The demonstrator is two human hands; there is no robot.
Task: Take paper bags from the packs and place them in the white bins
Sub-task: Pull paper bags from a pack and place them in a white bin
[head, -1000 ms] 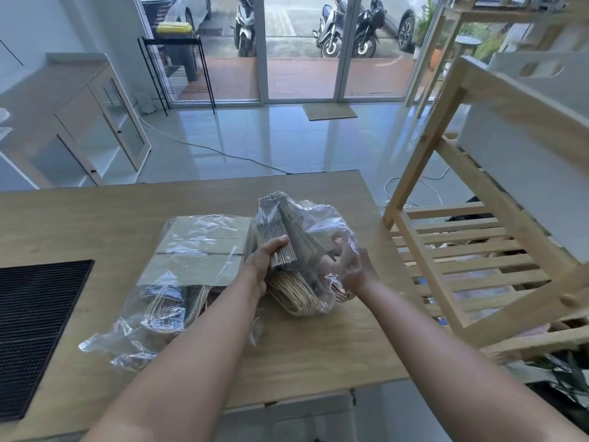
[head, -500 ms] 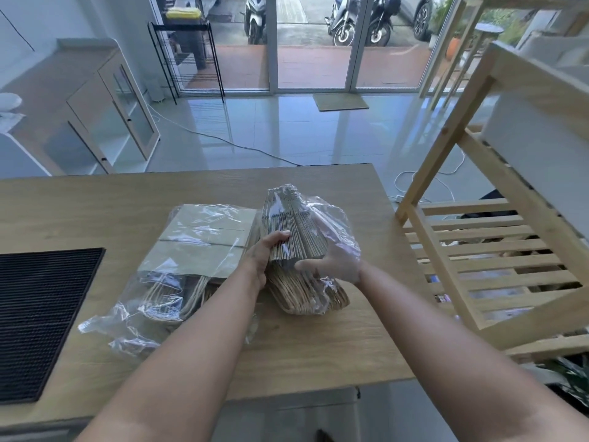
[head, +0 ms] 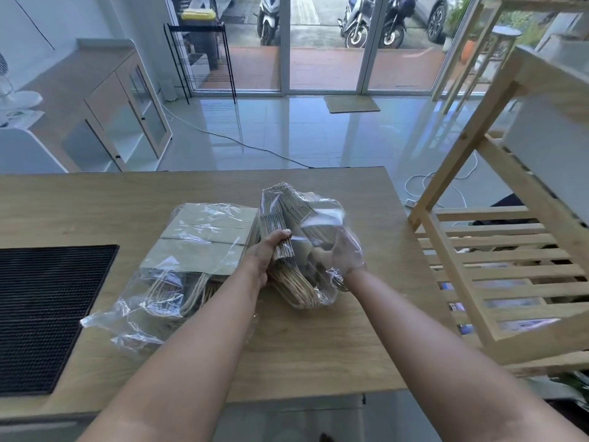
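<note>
A stack of brown paper bags (head: pixel 280 218) in clear plastic wrap stands on edge near the middle of the wooden table (head: pixel 318 346), twine handles toward me. My left hand (head: pixel 266 253) grips the stack's left side, thumb on the bag edges. My right hand (head: pixel 345 250) is inside the plastic wrap on the stack's right side, fingers on the bags. A second pack of paper bags (head: pixel 197 237) lies flat to the left, its plastic loose at the near end. A white bin (head: pixel 548 148) sits on the wooden rack at the right.
A black ribbed mat (head: pixel 47 314) covers the table's left part. A slatted wooden rack (head: pixel 497 256) stands close to the table's right edge. Beyond the table are a tiled floor with cables, a glass-door cabinet (head: pixel 121 116) and glass doors.
My right hand has slid deeper into the plastic along the stack's right side. The stack has tipped a little more upright. My left hand keeps its hold.
</note>
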